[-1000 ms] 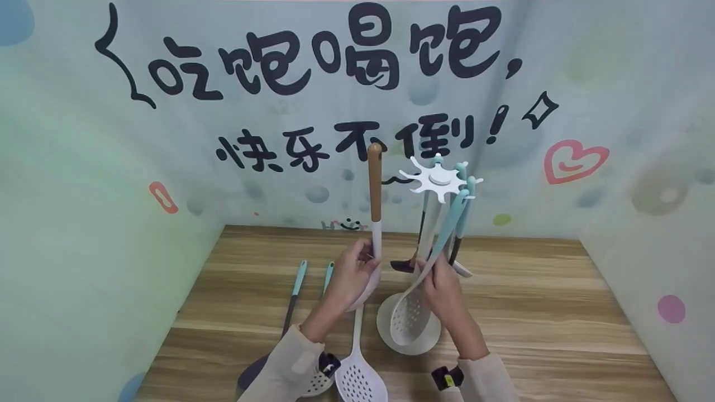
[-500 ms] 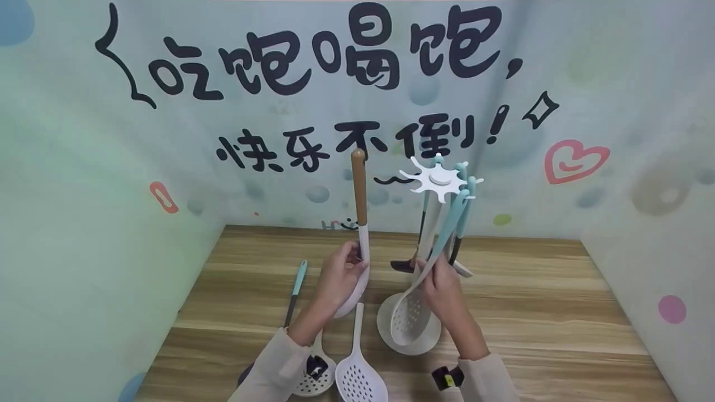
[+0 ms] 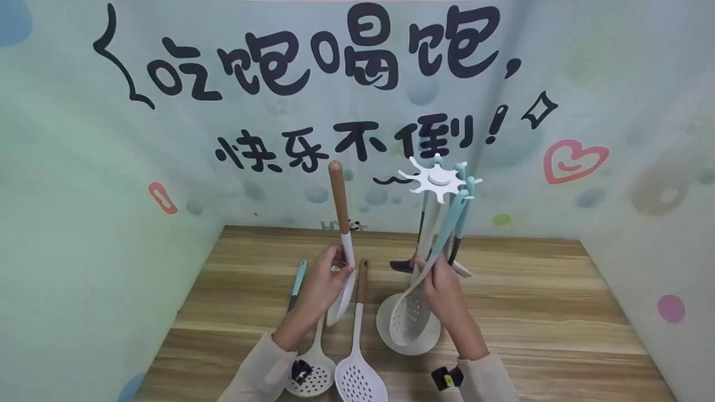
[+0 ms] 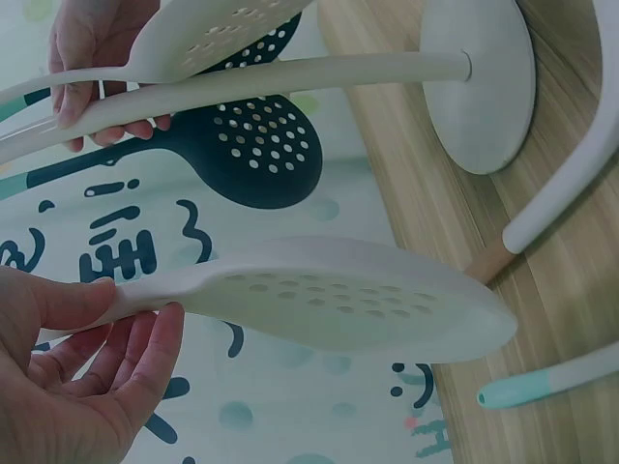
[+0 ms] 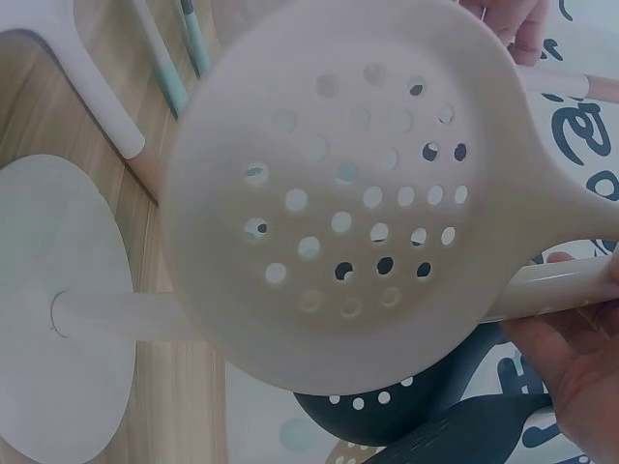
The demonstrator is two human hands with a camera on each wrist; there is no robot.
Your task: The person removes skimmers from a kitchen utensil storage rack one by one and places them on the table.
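My left hand [image 3: 324, 282] pinches a white skimmer with a brown handle [image 3: 339, 201] low on its shaft, handle pointing up. In the left wrist view, thumb and fingers hold the skimmer [image 4: 358, 290] just behind its perforated bowl. The right hand [image 3: 442, 285] is wrapped around the pole of a white utensil stand [image 3: 439, 178]. From the stand's star-shaped top hang several utensils, among them a pale skimmer with a turquoise handle [image 3: 449, 226]. Its bowl [image 5: 329, 193] covers much of the right wrist view. Dark perforated utensils [image 4: 266, 159] hang behind the pole.
On the wooden table [image 3: 536, 312] lies another white skimmer with a brown handle [image 3: 358, 371]. Beside it are a pale perforated skimmer [image 3: 321, 385] and a utensil with a turquoise handle [image 3: 300, 276], partly hidden by the left arm. A printed cloth wall [image 3: 268, 195] stands behind.
The left hand has moved left and slightly down with its skimmer, away from the stand, and the handle now leans left. My right hand and the stand stay in place.
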